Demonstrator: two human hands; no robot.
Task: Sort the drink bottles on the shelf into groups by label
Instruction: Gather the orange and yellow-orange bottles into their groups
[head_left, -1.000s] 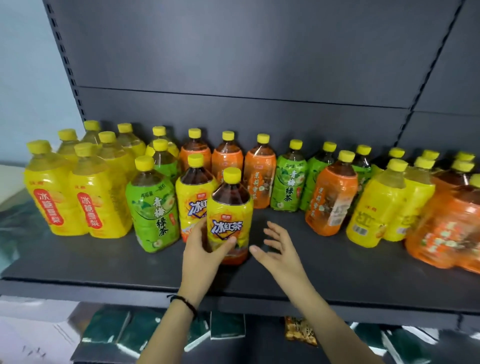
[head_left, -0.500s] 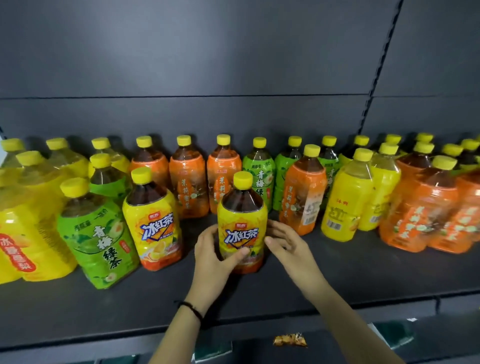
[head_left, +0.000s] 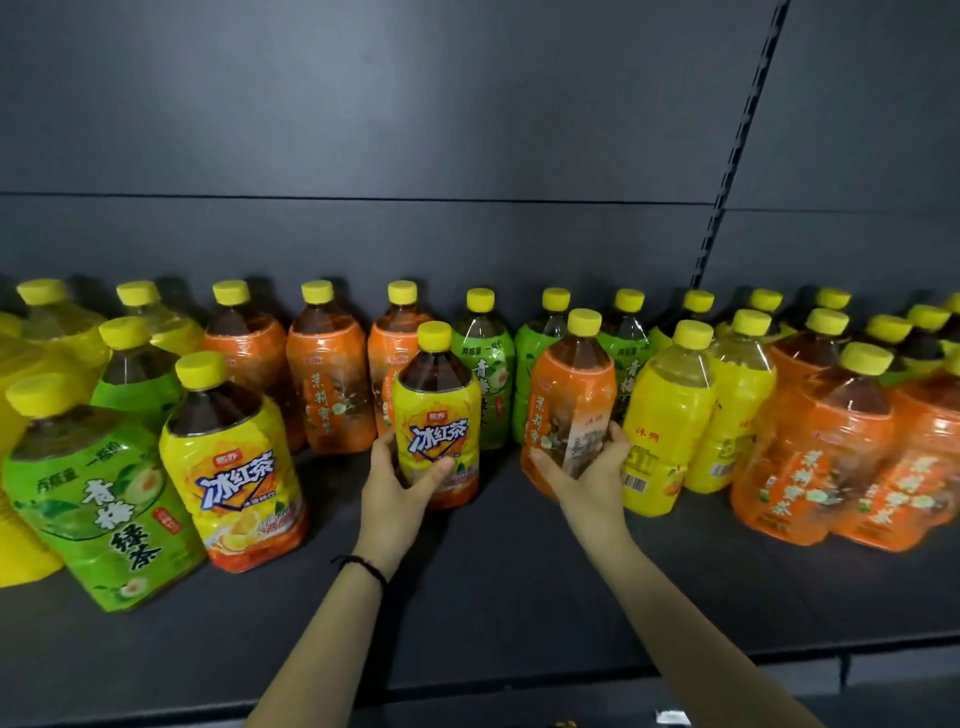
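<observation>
Moved right, right hand (head_left: 587, 475) grips the orange bottle (head_left: 566, 384) of dark tea; left hand (head_left: 395, 491) grips yellow bottle (head_left: 439, 410)

The shelf (head_left: 519, 597) looks like painted metal: dark grey, smooth and matt. The back panel (head_left: 415, 130) has the same matt finish with a faint sheen, and its slotted upright (head_left: 739, 140) looks like metal too. The yellow-label bottle (head_left: 436, 415) and the orange-label bottle (head_left: 569, 410) are clear plastic wrapped in glossy film that wrinkles and catches the light. Each cap (head_left: 435, 335) is matt yellow plastic with fine ribs. The green-label bottle (head_left: 98, 499) has equally shiny film. The wristband (head_left: 363, 563) looks like black woven cord.
</observation>
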